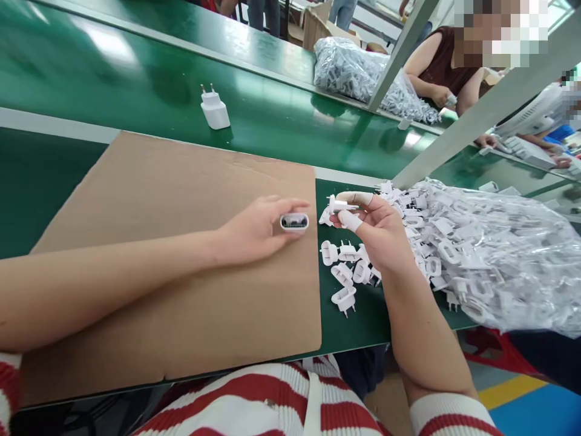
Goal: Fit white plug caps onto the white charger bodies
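Above the cardboard sheet [204, 290], my left hand [254, 233] grips a white charger housing [295, 223] between thumb and fingers. Its open end faces me and shows dark parts inside. To the right, my right hand [372, 227] pinches a white plug cap [336, 206] with metal pins pointing right. Pale covers wrap the thumb and a finger of that hand. Below it, several loose plug caps [344, 298] lie on the green table, pins turned various ways. The housing and the cap are apart.
A clear plastic bag [512, 254] spilling many plug caps lies at the right. One assembled charger [215, 110] stands on the green belt [154, 79]. Another full bag [349, 66] sits beyond it, near a co-worker [436, 66]. A metal post [481, 103] slants at right.
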### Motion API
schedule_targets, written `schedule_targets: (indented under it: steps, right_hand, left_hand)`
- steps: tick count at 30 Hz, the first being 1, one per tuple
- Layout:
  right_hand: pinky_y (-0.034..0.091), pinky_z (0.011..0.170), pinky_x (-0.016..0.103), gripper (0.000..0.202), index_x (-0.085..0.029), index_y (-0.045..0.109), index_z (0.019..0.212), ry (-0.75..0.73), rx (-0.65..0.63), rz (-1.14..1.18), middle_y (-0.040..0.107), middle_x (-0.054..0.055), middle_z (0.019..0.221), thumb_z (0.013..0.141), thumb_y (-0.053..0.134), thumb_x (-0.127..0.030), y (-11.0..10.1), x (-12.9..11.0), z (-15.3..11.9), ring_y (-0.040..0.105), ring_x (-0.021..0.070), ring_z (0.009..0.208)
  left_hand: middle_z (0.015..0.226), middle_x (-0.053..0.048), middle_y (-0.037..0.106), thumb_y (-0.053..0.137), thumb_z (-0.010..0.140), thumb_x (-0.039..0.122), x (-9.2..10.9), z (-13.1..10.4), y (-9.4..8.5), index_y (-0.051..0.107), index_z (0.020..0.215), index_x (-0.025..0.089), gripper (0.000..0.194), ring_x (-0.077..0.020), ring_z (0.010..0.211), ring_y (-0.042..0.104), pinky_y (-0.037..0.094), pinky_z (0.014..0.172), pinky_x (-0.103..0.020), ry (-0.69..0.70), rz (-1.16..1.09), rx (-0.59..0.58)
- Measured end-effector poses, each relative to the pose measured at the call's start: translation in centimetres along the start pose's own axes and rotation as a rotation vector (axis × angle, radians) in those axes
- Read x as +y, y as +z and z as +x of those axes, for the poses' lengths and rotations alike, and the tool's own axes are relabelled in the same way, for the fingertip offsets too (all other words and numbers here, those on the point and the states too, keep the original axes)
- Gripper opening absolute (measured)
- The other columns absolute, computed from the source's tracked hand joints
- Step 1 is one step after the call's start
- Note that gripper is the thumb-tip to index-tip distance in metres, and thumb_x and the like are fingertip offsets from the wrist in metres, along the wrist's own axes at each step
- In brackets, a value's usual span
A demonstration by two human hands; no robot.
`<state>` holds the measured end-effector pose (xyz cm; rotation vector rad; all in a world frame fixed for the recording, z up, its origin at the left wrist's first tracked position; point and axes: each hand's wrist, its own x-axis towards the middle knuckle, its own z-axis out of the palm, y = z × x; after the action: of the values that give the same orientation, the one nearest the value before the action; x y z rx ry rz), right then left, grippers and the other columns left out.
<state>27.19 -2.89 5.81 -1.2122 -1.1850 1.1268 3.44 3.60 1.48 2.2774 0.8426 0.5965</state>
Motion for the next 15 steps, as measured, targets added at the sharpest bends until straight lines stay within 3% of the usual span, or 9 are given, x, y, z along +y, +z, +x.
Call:
schedule_targets:
  steps: [4,8,12,15]
  right_hand:
    - [0.061,0.083,0.035,0.015,-0.023,0.073,0.094,-0.129,-0.077,-0.098,0.072,0.002,0.097,0.082,0.081,-0.029,1.3,1.0,-0.4,0.070,0.0159,0.086]
    - [0.060,0.085,0.035,0.035,-0.027,0.068,0.118,-0.373,0.011,-0.478,0.069,0.005,0.116,0.085,0.077,-0.021,2.0,1.6,-1.0,0.068,0.0166,0.093]
    - [0.058,0.079,0.032,0.027,-0.027,0.070,0.111,-0.559,-0.071,-0.752,0.073,0.002,0.101,0.089,0.069,-0.012,2.7,1.4,-1.6,0.068,0.0168,0.088]
    - [0.057,0.077,0.035,0.036,-0.024,0.068,0.124,-0.660,-0.172,-0.946,0.075,0.005,0.102,0.092,0.060,-0.008,3.2,1.5,-1.7,0.068,0.0207,0.091]
  left_hand:
    - [0.126,-0.009,0.068,0.075,0.086,0.050,-0.2,-1.8,1.2,0.058,0.142,0.021,0.065,-0.0271,0.110,0.064,0.054,0.094,-0.039,-0.083,-0.198,-0.001]
    - [0.104,-0.007,0.071,0.076,0.086,0.049,-0.8,-1.3,1.1,0.073,0.107,0.019,0.037,-0.0239,0.099,0.064,0.053,0.084,-0.033,-0.039,-0.274,-0.004]
    - [0.100,-0.004,0.071,0.075,0.089,0.040,-0.6,-0.9,1.0,0.076,0.103,0.020,0.025,-0.0205,0.097,0.063,0.050,0.085,-0.029,0.044,-0.296,-0.013]
    - [0.097,-0.003,0.071,0.076,0.089,0.038,-0.5,-0.9,1.0,0.077,0.101,0.020,0.022,-0.0199,0.095,0.063,0.049,0.085,-0.029,0.072,-0.292,0.000]
